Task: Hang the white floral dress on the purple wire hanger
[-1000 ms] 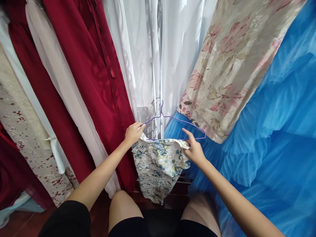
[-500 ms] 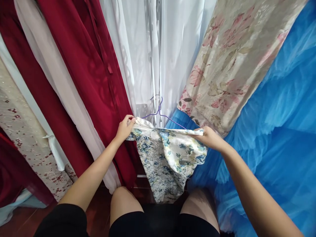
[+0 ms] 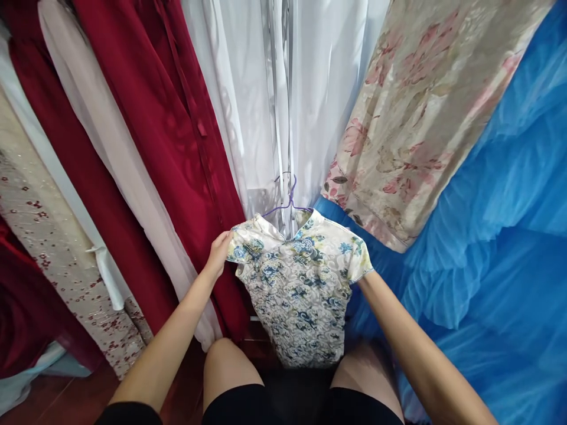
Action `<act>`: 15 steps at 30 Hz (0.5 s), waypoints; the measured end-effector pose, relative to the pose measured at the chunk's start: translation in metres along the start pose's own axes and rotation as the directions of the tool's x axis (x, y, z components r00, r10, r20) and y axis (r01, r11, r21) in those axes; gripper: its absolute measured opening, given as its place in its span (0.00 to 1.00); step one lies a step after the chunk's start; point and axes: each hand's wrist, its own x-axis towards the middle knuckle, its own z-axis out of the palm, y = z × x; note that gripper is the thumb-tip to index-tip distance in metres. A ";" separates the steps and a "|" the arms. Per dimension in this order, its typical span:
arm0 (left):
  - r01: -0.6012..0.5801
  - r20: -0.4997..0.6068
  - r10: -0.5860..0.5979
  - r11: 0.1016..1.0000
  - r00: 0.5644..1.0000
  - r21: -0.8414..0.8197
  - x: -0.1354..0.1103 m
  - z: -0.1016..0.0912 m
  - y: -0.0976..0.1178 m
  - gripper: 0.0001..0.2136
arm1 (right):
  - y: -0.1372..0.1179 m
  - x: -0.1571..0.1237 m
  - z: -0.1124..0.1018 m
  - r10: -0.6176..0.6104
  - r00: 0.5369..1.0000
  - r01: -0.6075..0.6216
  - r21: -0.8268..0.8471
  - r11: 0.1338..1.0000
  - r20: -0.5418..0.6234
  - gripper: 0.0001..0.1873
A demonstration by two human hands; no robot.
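Note:
A short-sleeved floral dress, white with blue and yellow flowers, hangs in front of me on a purple hanger. The hanger's hook and the middle of its bar show above the neckline, while its arms go inside the shoulders. At the end of the left-hand sleeve, my left hand is closed, pinching the fabric by its edge. My right forearm reaches up to the opposite sleeve, which covers my right hand, so its fingers are hidden. The lower part of the dress hangs down between my knees.
Long red dresses and a pale pink one hang to the left. White fabric hangs behind the hanger. To the right are a beige floral dress and blue tulle. Dark reddish floor shows at lower left.
The right shoulder of the dress has come over the hanger's arm, and the bodice now faces me spread out. My right hand has gone out of sight behind the sleeve; my left moved slightly down and left.

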 end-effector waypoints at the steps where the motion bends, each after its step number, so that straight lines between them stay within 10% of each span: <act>1: 0.004 -0.001 -0.004 1.000 1.000 0.005 -0.005 -0.004 0.001 0.22 | -0.003 -0.003 -0.008 0.014 1.000 -0.013 0.037 0.999 -0.018 0.48; 6: -0.022 -0.167 0.006 0.995 0.986 -0.096 -0.013 -0.003 0.030 0.27 | -0.036 -0.024 -0.034 0.141 0.989 -0.111 0.372 0.921 -0.054 0.29; 10: -0.364 -0.144 0.380 0.923 0.914 0.128 -0.008 0.019 0.072 0.27 | -0.069 -0.024 -0.031 0.150 0.962 -0.010 0.519 0.855 -0.228 0.23; 15: -0.607 0.341 0.572 0.371 0.746 0.703 -0.018 0.055 0.089 0.41 | -0.075 -0.065 -0.013 0.140 0.869 0.172 0.555 0.814 -0.474 0.20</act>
